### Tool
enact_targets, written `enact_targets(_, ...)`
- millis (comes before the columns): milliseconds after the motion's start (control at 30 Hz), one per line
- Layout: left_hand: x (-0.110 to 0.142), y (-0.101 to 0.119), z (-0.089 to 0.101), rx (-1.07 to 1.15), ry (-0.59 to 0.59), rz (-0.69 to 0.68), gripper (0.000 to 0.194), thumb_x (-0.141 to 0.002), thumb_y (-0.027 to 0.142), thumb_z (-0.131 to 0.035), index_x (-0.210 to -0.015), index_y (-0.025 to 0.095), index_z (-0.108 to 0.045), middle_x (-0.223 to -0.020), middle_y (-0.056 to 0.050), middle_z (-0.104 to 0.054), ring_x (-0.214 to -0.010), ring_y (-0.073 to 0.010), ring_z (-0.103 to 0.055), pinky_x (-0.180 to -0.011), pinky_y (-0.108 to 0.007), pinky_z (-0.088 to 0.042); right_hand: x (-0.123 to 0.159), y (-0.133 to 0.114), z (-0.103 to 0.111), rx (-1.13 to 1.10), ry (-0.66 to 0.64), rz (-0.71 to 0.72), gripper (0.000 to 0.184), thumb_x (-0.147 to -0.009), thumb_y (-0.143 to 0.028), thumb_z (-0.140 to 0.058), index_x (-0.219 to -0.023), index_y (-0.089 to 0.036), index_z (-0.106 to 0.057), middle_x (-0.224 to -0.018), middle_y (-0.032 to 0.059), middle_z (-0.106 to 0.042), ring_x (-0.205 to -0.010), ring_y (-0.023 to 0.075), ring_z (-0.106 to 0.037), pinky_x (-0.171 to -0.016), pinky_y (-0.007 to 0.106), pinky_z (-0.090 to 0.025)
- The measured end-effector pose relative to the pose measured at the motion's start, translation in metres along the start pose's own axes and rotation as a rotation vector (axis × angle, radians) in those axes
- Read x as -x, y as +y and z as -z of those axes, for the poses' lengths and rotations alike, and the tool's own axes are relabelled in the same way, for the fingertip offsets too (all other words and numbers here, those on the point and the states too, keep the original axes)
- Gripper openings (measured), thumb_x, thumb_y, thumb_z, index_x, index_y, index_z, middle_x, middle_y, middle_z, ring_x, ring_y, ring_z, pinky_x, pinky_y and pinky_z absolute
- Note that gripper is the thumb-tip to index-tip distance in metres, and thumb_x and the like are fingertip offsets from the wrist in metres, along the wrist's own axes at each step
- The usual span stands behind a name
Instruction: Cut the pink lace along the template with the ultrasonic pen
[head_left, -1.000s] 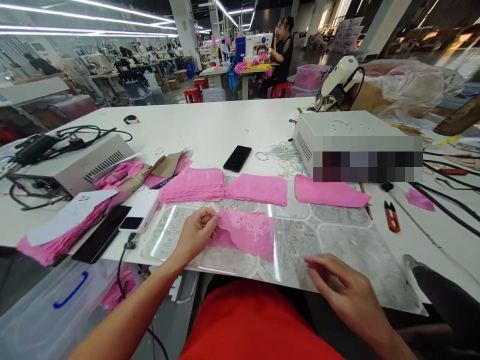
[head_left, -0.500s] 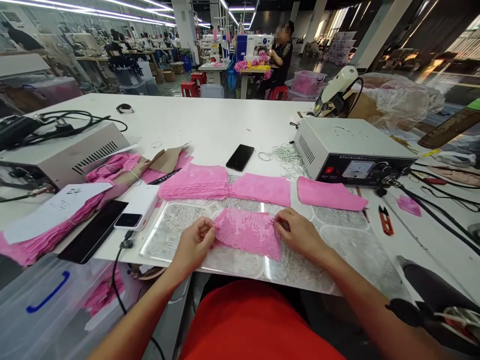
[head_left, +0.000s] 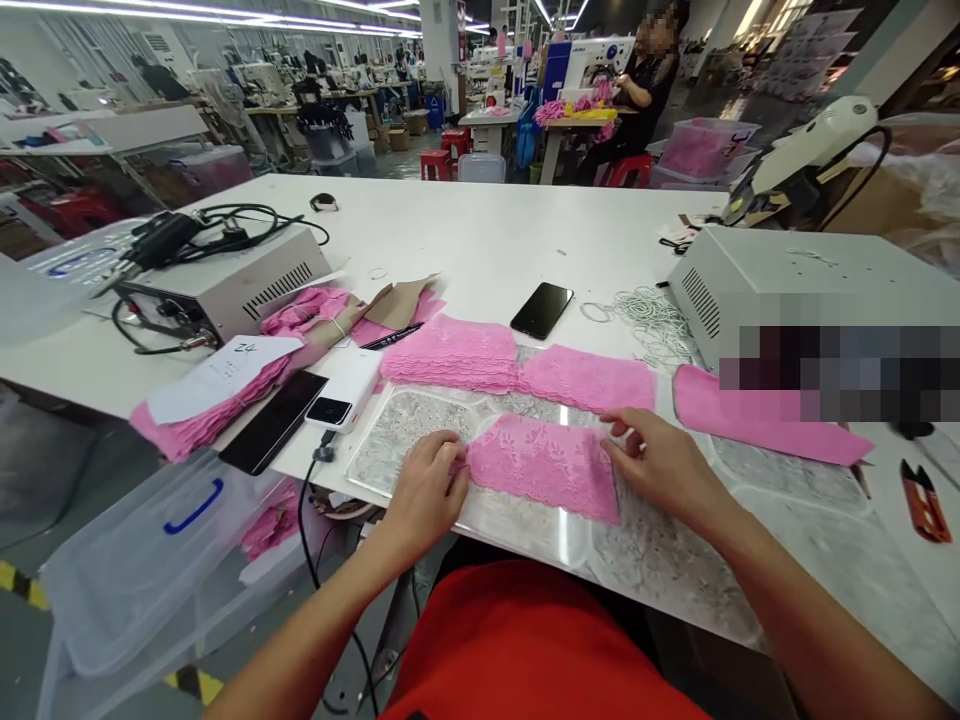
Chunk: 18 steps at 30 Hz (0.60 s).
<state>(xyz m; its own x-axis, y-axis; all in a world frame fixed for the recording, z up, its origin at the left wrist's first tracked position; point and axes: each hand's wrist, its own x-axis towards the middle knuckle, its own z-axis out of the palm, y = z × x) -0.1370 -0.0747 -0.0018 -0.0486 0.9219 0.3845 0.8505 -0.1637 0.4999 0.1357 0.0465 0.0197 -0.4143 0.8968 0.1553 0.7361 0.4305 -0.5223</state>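
A pink lace piece point(head_left: 544, 468) lies flat on the grey stone-patterned mat point(head_left: 420, 420) in front of me. My left hand point(head_left: 431, 480) is at its left edge, fingers curled and thumb pinching the lace corner. At the right edge, the fingers of my right hand point(head_left: 649, 455) are bent but apart, with the fingertips by the upper right corner. Just behind lie a thick stack of pink lace pieces point(head_left: 450, 355) and a lower pink lace stack point(head_left: 589, 378). Farther right is a smooth pink strip point(head_left: 765, 415), partly blurred out.
A black phone point(head_left: 541, 310) and tangled pale elastic cords point(head_left: 652, 315) lie behind the stacks. Grey metal boxes stand left point(head_left: 247, 280) and right point(head_left: 795, 280). Orange-handled snips point(head_left: 926, 500) lie at far right. A white power bank point(head_left: 345, 385) with a cable sits left.
The view has swung left. My right hand's fingers have loosened from the lace's right corner and spread apart. The lace now lies flatter; my left hand stays at its left edge.
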Motion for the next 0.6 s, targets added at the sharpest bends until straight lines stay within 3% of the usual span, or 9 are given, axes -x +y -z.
enact_targets(67, 0.002, -0.004, 0.008, -0.009, -0.001, -0.054, 0.02, -0.088, 0.017, -0.05, -0.107, 0.018, -0.057, -0.112, -0.01, -0.058, -0.107, -0.0219, -0.055, -0.092, -0.04, -0.048, 0.014, -0.004, 0.004, -0.034, -0.069, 0.102, 0.022, -0.083, -0.036, -0.055, -0.1, -0.024, -0.063, -0.085, 0.0033, -0.065, -0.058, 0.0137, -0.057, -0.054, 0.029, -0.049)
enact_targets(167, -0.001, -0.015, 0.022, -0.045, -0.082, -0.184, 0.026, -0.091, 0.021, -0.052, -0.116, 0.022, -0.058, -0.122, -0.011, -0.055, -0.111, -0.0217, -0.053, -0.095, -0.04, -0.047, 0.034, -0.008, 0.005, -0.064, -0.201, 0.276, 0.024, -0.083, -0.036, -0.058, -0.105, -0.026, -0.064, -0.099, 0.0055, -0.067, -0.08, 0.0183, -0.065, -0.07, 0.033, -0.056)
enact_targets(267, -0.009, -0.03, 0.028, -0.063, -0.219, -0.286, 0.021, -0.091, 0.026, -0.055, -0.109, 0.025, -0.066, -0.123, -0.01, -0.056, -0.111, -0.0227, -0.053, -0.095, -0.04, -0.046, 0.046, -0.003, -0.004, -0.049, -0.149, 0.385, 0.023, -0.082, -0.032, -0.061, -0.105, -0.027, -0.065, -0.106, 0.0069, -0.067, -0.094, 0.0216, -0.066, -0.079, 0.036, -0.058)
enact_targets(367, -0.017, -0.038, 0.028, -0.019, -0.265, -0.287, 0.019, -0.093, 0.028, -0.053, -0.102, 0.025, -0.07, -0.115, -0.009, -0.061, -0.106, -0.0219, -0.056, -0.094, -0.04, -0.046, 0.047, 0.004, -0.015, -0.091, -0.052, 0.451, 0.015, -0.087, -0.026, -0.054, -0.095, -0.027, -0.067, -0.095, 0.0054, -0.069, -0.087, 0.0192, -0.067, -0.072, 0.031, -0.058)
enact_targets(467, -0.027, -0.034, 0.029, 0.044, -0.283, -0.254, 0.022, -0.094, 0.026, -0.05, -0.095, 0.023, -0.072, -0.107, -0.008, -0.064, -0.1, -0.0198, -0.059, -0.09, -0.036, -0.048, 0.04, 0.003, -0.015, -0.146, -0.037, 0.421, 0.019, -0.089, -0.023, -0.048, -0.088, -0.026, -0.067, -0.089, 0.0045, -0.069, -0.08, 0.0177, -0.067, -0.069, 0.03, -0.057)
enact_targets(600, -0.059, -0.029, 0.038, 0.08, -0.299, -0.255, 0.022, -0.092, 0.023, -0.05, -0.084, 0.019, -0.07, -0.096, -0.005, -0.066, -0.088, -0.0143, -0.063, -0.08, -0.024, -0.05, 0.01, -0.01, 0.007, -0.197, -0.157, 0.236, 0.025, -0.09, -0.034, -0.045, -0.076, -0.023, -0.062, -0.075, 0.0035, -0.065, -0.064, 0.0158, -0.06, -0.055, 0.028, -0.05)
